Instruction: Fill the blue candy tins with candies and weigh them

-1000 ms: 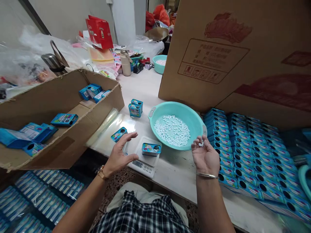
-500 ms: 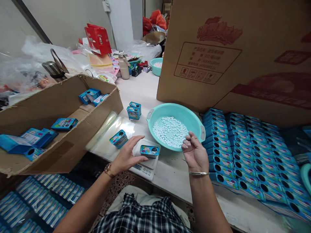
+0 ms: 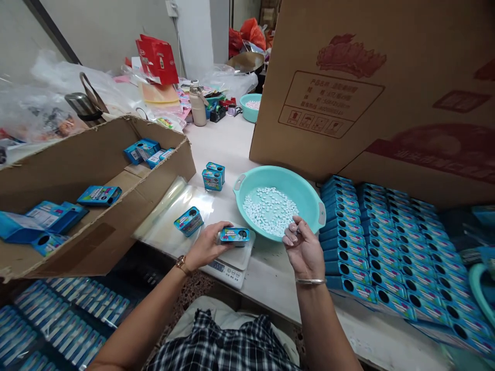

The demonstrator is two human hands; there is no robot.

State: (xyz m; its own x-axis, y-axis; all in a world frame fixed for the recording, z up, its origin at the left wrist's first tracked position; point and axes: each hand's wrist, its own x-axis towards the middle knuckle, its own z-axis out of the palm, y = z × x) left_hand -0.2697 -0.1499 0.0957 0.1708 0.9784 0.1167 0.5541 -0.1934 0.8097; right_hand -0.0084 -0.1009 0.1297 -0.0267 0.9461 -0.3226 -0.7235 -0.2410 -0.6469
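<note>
At your far left, an open cardboard box (image 3: 88,170) lies tipped toward you, with several blue tins (image 3: 99,195) scattered inside it. Below the table edge, rows of more blue packs (image 3: 62,324) fill the lower left corner. Moving right, a clear plastic sheet (image 3: 170,216) lies flat on the white table (image 3: 270,273), and one blue tin (image 3: 188,220) rests on it, just beside your left hand (image 3: 204,245). That hand closes its fingers around a small tin (image 3: 234,235), thumb on the near side and fingertips on the far side; the tin sits on, or just above, the platform of the small digital scale (image 3: 232,260) at the table's front edge. I cannot tell whether it is lifted clear. Behind the scale, two more tins (image 3: 213,176) stand stacked together.

Next comes the teal basin (image 3: 309,198), holding a loose layer of small white tablets (image 3: 268,208). Your right hand (image 3: 303,250) hovers at the basin's near rim, palm turned toward you, fingers curled loosely inward with the tips bunched together; whether it holds any tablets is hidden from view. A thin bangle circles that wrist.

To the right of the basin, dense rows of blue boxes (image 3: 386,242) cover the table, and a large brown carton (image 3: 367,87) stands behind them. Farther back, a second teal bowl (image 3: 249,107) and a beige bottle (image 3: 199,105) stand among the clutter.
</note>
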